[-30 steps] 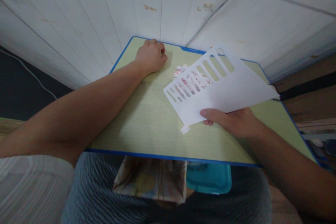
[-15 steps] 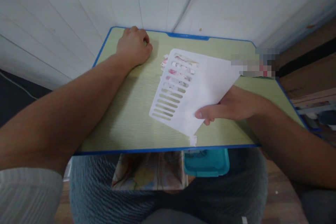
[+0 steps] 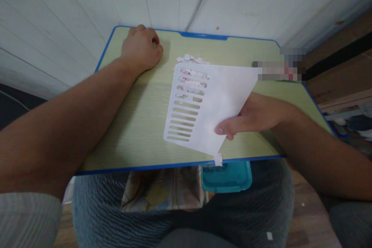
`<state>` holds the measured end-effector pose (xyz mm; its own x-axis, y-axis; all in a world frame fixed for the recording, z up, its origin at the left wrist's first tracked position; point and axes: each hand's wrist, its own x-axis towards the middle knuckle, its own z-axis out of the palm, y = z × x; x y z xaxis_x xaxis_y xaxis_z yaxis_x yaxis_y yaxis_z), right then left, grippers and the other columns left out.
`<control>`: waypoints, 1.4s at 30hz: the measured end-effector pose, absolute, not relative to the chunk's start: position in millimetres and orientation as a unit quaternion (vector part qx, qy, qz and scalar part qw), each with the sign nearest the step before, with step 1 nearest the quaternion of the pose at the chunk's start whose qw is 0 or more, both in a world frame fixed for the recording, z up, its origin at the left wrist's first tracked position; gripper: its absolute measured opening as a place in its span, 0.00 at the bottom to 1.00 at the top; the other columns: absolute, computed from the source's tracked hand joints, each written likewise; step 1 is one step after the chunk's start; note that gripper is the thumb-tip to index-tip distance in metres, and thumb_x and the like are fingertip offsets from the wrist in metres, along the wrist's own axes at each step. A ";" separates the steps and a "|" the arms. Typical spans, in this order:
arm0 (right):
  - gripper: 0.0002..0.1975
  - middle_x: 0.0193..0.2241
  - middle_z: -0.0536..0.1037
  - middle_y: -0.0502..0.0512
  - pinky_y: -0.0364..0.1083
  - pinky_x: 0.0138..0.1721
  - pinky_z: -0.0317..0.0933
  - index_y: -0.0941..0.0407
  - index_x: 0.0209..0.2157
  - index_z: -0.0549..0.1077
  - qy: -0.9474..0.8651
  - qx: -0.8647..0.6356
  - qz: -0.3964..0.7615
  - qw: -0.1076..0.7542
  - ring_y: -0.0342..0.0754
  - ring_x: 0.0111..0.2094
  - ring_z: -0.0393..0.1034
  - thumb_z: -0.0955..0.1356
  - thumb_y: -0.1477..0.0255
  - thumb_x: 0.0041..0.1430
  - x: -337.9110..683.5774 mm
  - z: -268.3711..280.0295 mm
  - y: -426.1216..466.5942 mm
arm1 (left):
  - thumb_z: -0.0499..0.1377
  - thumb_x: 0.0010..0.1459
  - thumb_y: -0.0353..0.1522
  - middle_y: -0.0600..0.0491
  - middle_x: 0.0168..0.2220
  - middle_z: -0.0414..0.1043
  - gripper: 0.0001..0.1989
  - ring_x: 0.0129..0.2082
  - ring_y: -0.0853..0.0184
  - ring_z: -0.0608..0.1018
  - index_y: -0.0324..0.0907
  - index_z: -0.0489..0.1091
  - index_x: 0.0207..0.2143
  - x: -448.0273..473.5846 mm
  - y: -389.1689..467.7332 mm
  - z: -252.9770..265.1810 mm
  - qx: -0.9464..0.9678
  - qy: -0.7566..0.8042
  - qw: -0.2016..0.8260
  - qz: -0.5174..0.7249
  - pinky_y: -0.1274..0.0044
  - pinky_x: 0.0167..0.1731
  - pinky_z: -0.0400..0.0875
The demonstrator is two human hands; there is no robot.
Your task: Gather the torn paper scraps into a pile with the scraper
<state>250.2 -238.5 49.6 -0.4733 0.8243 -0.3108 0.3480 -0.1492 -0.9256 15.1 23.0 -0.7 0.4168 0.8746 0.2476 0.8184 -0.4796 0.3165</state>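
My right hand grips a thin white plastic panel with a row of long slots, thumb on its upper face and fingers beneath. The panel is tilted over the table. Torn paper scraps, some with pink patches, show past its far edge and through the far slots. One small paper scrap is at the panel's near corner, by the table's front edge. My left hand rests in a loose fist at the far left of the table, apart from the panel, with nothing visible in it.
The pale green table has a blue rim and stands against a white plank wall. A blurred-out item lies at its right back. Below the front edge are a teal container and a patterned fabric item by my lap.
The panel has turned slightly and its far edge has come nearer, so more scraps show beyond it. My left hand keeps its loose fist; the whole view has shifted a little.
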 end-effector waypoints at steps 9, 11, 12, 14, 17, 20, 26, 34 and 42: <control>0.05 0.22 0.84 0.51 0.43 0.21 0.75 0.55 0.30 0.84 -0.587 -0.450 0.652 0.168 0.48 0.20 0.79 0.81 0.72 0.55 248.7 56.4 -239.0 | 0.58 0.69 0.47 0.48 0.66 0.76 0.24 0.66 0.47 0.69 0.46 0.82 0.59 15.3 19.8 0.6 0.839 0.499 0.080 0.201 0.52 0.75 0.64; 0.05 0.23 0.84 0.51 0.43 0.21 0.76 0.55 0.31 0.84 -0.593 -0.455 0.638 0.186 0.48 0.21 0.79 0.80 0.70 0.56 249.2 56.0 -238.6 | 0.58 0.67 0.48 0.50 0.66 0.76 0.24 0.66 0.45 0.68 0.51 0.82 0.58 14.6 19.4 1.7 0.840 0.497 0.089 0.200 0.52 0.75 0.64; 0.05 0.23 0.84 0.50 0.43 0.21 0.75 0.55 0.30 0.84 -0.596 -0.459 0.627 0.202 0.48 0.21 0.78 0.80 0.69 0.56 249.2 55.6 -238.1 | 0.58 0.67 0.50 0.53 0.66 0.76 0.23 0.66 0.45 0.67 0.55 0.82 0.57 14.1 19.1 2.4 0.840 0.496 0.096 0.197 0.52 0.76 0.64; 0.06 0.24 0.84 0.50 0.43 0.21 0.74 0.54 0.30 0.83 -0.598 -0.471 0.599 0.250 0.47 0.21 0.77 0.79 0.68 0.56 248.3 54.5 -236.1 | 0.58 0.66 0.52 0.55 0.64 0.77 0.23 0.65 0.45 0.67 0.59 0.82 0.56 13.1 18.2 3.6 0.840 0.497 0.102 0.192 0.53 0.76 0.64; 0.07 0.24 0.81 0.49 0.45 0.20 0.72 0.53 0.30 0.81 -0.593 -0.484 0.539 0.353 0.47 0.20 0.73 0.79 0.67 0.54 246.7 49.3 -230.6 | 0.56 0.67 0.52 0.54 0.64 0.77 0.25 0.64 0.46 0.68 0.57 0.82 0.58 12.3 17.1 3.7 0.841 0.496 0.096 0.195 0.54 0.75 0.65; 0.09 0.24 0.79 0.50 0.47 0.20 0.71 0.52 0.29 0.78 -0.566 -0.518 0.415 0.489 0.47 0.20 0.71 0.79 0.66 0.54 248.5 39.5 -224.0 | 0.56 0.68 0.50 0.49 0.66 0.76 0.26 0.65 0.46 0.68 0.52 0.82 0.60 13.0 17.2 2.4 0.842 0.499 0.079 0.190 0.55 0.75 0.65; 0.20 0.21 0.75 0.53 0.52 0.19 0.69 0.48 0.22 0.69 -0.518 -0.594 0.236 0.569 0.50 0.20 0.70 0.79 0.59 0.57 256.9 33.3 -220.6 | 0.55 0.70 0.46 0.42 0.65 0.76 0.27 0.65 0.45 0.71 0.46 0.83 0.61 14.0 18.4 2.3 0.845 0.500 0.064 0.180 0.54 0.74 0.66; 0.15 0.20 0.73 0.50 0.50 0.20 0.65 0.48 0.21 0.69 -0.518 -0.636 0.265 0.508 0.48 0.20 0.68 0.76 0.62 0.53 256.1 31.3 -220.2 | 0.55 0.73 0.47 0.45 0.64 0.76 0.24 0.63 0.49 0.70 0.48 0.82 0.60 11.4 22.0 -1.4 0.849 0.494 0.054 0.182 0.58 0.73 0.68; 0.10 0.20 0.74 0.50 0.48 0.20 0.66 0.50 0.22 0.73 -0.552 -0.607 0.323 0.472 0.48 0.20 0.70 0.75 0.65 0.49 249.5 31.0 -221.1 | 0.55 0.74 0.45 0.46 0.62 0.76 0.22 0.64 0.50 0.70 0.49 0.81 0.59 11.2 21.6 -1.9 0.849 0.494 0.051 0.182 0.57 0.73 0.69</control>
